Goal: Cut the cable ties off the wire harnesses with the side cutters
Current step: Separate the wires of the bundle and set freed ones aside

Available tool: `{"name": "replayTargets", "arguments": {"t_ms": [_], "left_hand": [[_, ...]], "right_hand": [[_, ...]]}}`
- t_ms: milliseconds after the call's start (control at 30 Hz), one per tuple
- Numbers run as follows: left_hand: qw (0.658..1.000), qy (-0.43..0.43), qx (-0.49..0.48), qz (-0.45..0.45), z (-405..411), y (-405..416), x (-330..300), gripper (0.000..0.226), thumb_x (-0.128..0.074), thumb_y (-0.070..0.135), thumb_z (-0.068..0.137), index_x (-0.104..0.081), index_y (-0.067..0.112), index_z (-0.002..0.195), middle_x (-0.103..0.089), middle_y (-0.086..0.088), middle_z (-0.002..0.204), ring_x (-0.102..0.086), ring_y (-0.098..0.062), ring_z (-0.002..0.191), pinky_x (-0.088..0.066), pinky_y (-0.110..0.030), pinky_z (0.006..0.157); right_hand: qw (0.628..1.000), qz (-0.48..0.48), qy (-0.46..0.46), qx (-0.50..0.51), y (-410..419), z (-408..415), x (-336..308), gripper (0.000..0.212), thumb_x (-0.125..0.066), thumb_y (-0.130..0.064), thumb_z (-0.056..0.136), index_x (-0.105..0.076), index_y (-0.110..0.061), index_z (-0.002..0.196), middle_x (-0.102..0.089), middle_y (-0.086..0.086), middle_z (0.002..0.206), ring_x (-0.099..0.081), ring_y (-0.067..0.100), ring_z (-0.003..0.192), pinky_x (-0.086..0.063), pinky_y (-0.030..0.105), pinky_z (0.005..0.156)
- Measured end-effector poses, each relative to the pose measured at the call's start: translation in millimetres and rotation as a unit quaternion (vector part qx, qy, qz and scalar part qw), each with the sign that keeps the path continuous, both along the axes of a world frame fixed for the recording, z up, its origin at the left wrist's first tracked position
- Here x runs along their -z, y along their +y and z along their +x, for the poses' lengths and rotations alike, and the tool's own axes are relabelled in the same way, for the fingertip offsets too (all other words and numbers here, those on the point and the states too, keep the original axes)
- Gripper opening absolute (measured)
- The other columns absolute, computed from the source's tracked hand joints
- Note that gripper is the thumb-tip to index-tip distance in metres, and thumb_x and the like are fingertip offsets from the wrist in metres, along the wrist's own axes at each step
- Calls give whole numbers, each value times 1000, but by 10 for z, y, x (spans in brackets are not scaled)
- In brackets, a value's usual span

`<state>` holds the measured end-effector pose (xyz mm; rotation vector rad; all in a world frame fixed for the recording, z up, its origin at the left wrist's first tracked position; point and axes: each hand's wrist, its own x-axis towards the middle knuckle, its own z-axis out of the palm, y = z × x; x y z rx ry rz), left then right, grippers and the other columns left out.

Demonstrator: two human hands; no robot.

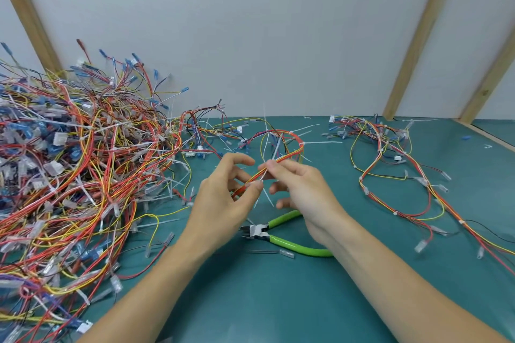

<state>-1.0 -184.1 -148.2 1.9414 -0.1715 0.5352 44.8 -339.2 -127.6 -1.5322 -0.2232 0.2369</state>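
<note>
Head view: the left hand [223, 192] and right hand [301, 189] both pinch a thin red-and-yellow wire harness [274, 163] with stiff white cable ties [266, 193]. The green-handled side cutters [281, 234] lie flat just below both hands.

Head-worn view, forward-down, close over table [278, 301]

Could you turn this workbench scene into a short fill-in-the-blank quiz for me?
1. The side cutters have ___ handles.
2. The cutters lie on the mat, held by ___ hand.
3. Both the left hand and right hand pinch one wire ___.
4. The biggest wire pile lies on the person's ___ side.

Missing words: green; neither; harness; left
</note>
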Motion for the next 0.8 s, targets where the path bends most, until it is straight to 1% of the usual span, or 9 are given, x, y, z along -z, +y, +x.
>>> {"name": "replayTargets", "arguments": {"t_ms": [133,267,333,367,467,567,633,733,800], "left_hand": [[986,-34,-55,156,-17,47,-1,12,-63,35,89,-68,32,99,-68,20,82,-65,-6,86,-53,-35,83],[978,7,-54,203,-6,87,19,16,-66,35,88,-67,35,104,-67,23,91,-64,0,91,-53,-31,84],[981,34,-65,182,13,100,40,11,-69,32,90,-67,34,100,-68,20,87,-63,-2,87,-53,-34,83],[983,43,-70,163,23,109,42,4,-69,33,91,-69,33,95,-68,17,81,-63,-5,83,-53,-36,81],[991,44,-65,105,35,107,14,10,-69,31,93,-70,29,83,-69,11,69,-65,-8,72,-54,-33,76],[998,31,-51,11,21,84,-24,10,-71,24,93,-72,25,82,-71,4,67,-66,-11,60,-52,-20,64],[998,30,-28,-39,19,77,-38,9,-71,23,92,-73,24,84,-71,-1,69,-65,-18,56,-51,-21,60],[997,36,19,-70,19,74,-42,6,-72,30,90,-75,26,88,-72,-4,72,-63,-19,55,-49,-22,56],[993,53,45,-96,17,67,-57,16,-68,40,88,-76,26,91,-73,-5,75,-64,-16,57,-48,-23,53]], "right_hand": [[995,82,45,34,-109,125,-59,21,-58,-29,104,-70,-18,90,-69,-6,78,-56,5,56,-43,19,45],[980,158,94,75,-245,255,-85,28,-57,-31,104,-70,-17,85,-72,-8,72,-56,4,55,-44,18,43],[968,201,117,93,-306,323,-85,40,-58,-32,104,-76,-15,72,-68,-7,70,-54,4,53,-43,18,41],[963,217,124,98,-325,347,-86,41,-58,-32,104,-77,-14,72,-66,-7,69,-54,4,51,-43,17,41],[964,223,118,87,-352,369,-70,29,-57,-35,104,-73,-14,91,-71,-7,76,-55,4,54,-44,17,42],[987,141,70,39,-290,301,-60,27,-58,-41,102,-75,-19,102,-77,-4,92,-58,6,60,-46,19,46],[999,44,6,10,-202,220,-44,26,-65,-38,98,-76,-16,107,-77,-4,96,-58,7,63,-45,20,47],[996,-44,-77,-20,-84,107,7,18,-71,-30,96,-78,-14,98,-70,-9,75,-50,2,55,-38,14,45],[996,-34,-82,-18,-55,89,23,16,-70,-27,97,-77,-16,88,-64,-10,65,-38,2,45,-30,11,43]]}}
